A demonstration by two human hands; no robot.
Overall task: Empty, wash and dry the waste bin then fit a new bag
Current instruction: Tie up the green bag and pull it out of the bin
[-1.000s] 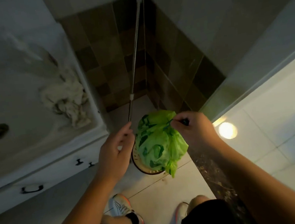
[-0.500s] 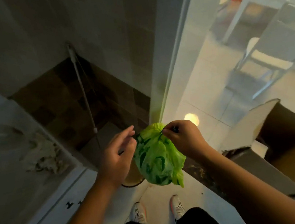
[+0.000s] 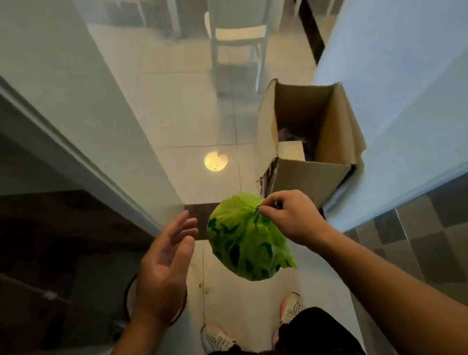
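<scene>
A full green plastic bag (image 3: 245, 242) with dark green print hangs in the air over the floor. My right hand (image 3: 289, 214) pinches its gathered top. My left hand (image 3: 166, 269) is held beside the bag with the palm turned up and the fingers spread, touching nothing. Behind my left hand and wrist a dark round rim of the waste bin (image 3: 127, 296) shows on the floor, mostly hidden.
An open cardboard box (image 3: 316, 149) stands on the tiled floor ahead right, against a white wall (image 3: 408, 73). A door frame (image 3: 53, 134) runs along the left. A white chair (image 3: 235, 26) stands farther ahead. My two shoes (image 3: 217, 338) are below.
The view has swung right from the tiled corner and counter toward the doorway and the box. The bag has moved with my right hand. My left hand has opened and drawn away from the bag.
</scene>
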